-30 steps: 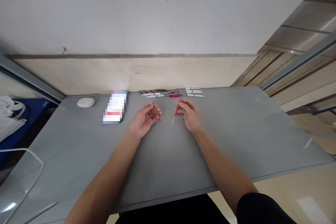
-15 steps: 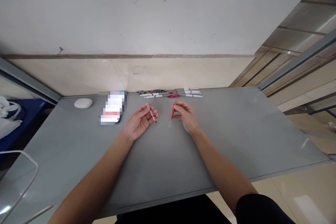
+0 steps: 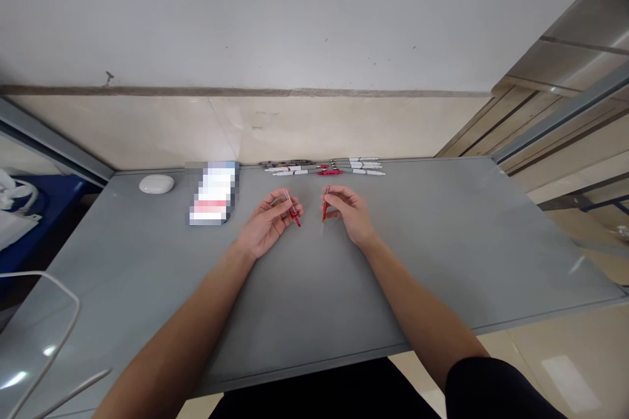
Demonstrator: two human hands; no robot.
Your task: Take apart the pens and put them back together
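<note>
Fingers of the left hand (image 3: 265, 222) pinch a slim clear-and-red plastic-looking pen barrel (image 3: 293, 212); those of the right hand (image 3: 352, 215) pinch a thin red tube (image 3: 325, 207) with a pale end, both over the tabletop (image 3: 314, 314), nearer its far edge. Probably smooth, either could slip and roll if a pinch loosens.

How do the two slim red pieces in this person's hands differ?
The left piece is clear at its upper end; the right piece shows orange toward its lower end. The left piece slants down rightward; the right piece leans slightly down leftward. Both are slim and partly red.
</note>
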